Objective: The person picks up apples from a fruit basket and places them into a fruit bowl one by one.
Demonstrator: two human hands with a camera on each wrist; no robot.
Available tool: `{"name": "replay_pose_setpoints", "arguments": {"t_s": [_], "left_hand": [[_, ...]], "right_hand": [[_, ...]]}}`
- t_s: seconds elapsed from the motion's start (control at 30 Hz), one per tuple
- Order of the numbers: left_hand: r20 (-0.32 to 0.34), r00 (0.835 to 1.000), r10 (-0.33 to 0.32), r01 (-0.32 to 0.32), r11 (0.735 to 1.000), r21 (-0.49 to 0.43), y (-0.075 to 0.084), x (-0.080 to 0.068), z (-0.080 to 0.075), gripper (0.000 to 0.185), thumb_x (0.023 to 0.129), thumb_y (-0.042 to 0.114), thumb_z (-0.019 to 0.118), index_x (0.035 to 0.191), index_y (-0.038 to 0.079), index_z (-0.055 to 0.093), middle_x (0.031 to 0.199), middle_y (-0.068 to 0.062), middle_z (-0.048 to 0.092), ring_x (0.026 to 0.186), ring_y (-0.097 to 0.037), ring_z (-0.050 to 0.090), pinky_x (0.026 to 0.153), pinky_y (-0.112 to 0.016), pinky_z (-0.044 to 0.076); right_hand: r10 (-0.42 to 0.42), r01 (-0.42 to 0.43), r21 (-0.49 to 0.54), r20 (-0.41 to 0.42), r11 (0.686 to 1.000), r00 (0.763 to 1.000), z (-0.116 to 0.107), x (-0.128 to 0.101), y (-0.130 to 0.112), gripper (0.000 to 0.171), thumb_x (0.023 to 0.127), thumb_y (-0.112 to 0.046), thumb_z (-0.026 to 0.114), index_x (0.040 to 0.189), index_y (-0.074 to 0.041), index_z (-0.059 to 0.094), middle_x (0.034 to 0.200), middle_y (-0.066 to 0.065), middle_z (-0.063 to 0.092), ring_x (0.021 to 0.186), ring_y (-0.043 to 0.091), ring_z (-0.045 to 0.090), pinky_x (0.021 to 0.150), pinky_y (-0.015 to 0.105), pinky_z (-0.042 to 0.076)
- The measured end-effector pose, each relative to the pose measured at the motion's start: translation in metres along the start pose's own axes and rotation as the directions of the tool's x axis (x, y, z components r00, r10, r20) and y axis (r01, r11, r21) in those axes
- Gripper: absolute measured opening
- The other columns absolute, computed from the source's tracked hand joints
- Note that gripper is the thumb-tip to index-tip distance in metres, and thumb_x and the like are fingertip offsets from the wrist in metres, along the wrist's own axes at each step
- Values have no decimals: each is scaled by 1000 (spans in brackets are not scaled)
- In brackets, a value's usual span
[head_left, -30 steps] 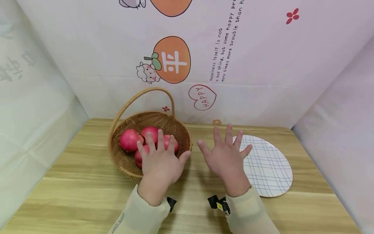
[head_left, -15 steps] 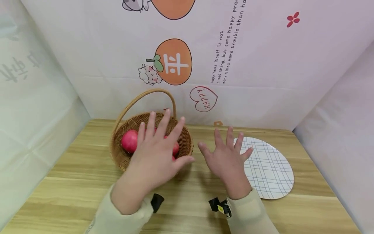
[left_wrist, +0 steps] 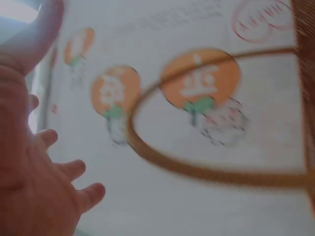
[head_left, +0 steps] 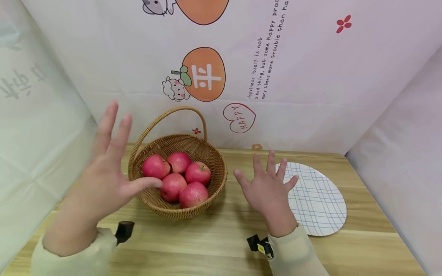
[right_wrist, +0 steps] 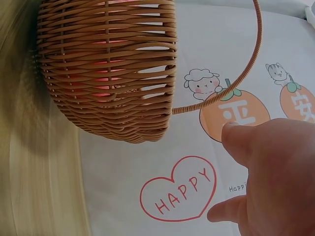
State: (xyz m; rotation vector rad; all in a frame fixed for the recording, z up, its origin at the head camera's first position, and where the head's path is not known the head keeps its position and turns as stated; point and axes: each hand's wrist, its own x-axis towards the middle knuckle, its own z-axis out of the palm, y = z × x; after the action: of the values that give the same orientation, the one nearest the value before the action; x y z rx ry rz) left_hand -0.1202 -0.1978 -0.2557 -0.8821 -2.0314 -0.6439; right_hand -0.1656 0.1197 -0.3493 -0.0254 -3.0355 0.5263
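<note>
The round woven wicker basket with its arched handle stood on the pale wooden table, holding five red apples. It lay between the two hands. The left hand hung raised at the basket's left edge, fingers straight and spread, holding nothing, its thumb reaching in over the rim near the closest apple. The right hand hovered flat and spread, empty, just right of the basket, partly over the white plate with blue check lines. The left hand was the nearer one.
</note>
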Motion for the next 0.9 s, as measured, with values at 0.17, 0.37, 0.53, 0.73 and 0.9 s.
{"name": "replay_pose_setpoints", "arguments": {"t_s": [0.17,0.37,0.53,0.73,0.9], "left_hand": [[242,914,-326,329,944,27,-32,-40,-7,125,76,64,75,161,17,-3,166,-7,-6,150,-34,0,114,-56,15],[398,796,-456,506,862,-23,-59,-71,4,138,71,29,92,159,21,-14,165,-6,-15,149,-35,-8,111,-64,7],[464,737,-491,557,830,-8,-70,-87,15,136,72,35,90,159,21,-13,164,-7,-16,147,-46,-2,104,-74,15],[510,666,-544,630,776,6,-73,-96,25,137,75,41,88,157,25,-20,164,-11,-14,136,-60,22,97,-74,29],[525,688,-500,615,786,-57,-76,-102,32,130,78,30,87,159,25,-14,164,-14,-9,138,-59,15,98,-74,26]], "right_hand": [[-8,8,-4,-4,1000,1000,3,-1,-1,104,85,-87,11,161,-16,18,163,22,-7,141,49,-22,95,81,-12],[-17,17,-12,-2,1000,1000,6,-2,-4,104,85,-87,11,161,-16,21,163,22,-6,141,49,-21,95,81,-11],[-13,13,-24,5,1000,1000,5,-3,-5,104,85,-86,11,160,-16,22,164,21,-5,142,49,-21,96,80,-10],[-20,20,-23,11,1000,1000,5,-3,-5,104,85,-86,10,161,-16,21,164,20,-7,141,48,-22,96,80,-11],[-26,26,-18,14,999,1000,6,-3,-4,103,85,-86,11,160,-16,22,164,20,-7,141,48,-22,96,80,-12]]}}
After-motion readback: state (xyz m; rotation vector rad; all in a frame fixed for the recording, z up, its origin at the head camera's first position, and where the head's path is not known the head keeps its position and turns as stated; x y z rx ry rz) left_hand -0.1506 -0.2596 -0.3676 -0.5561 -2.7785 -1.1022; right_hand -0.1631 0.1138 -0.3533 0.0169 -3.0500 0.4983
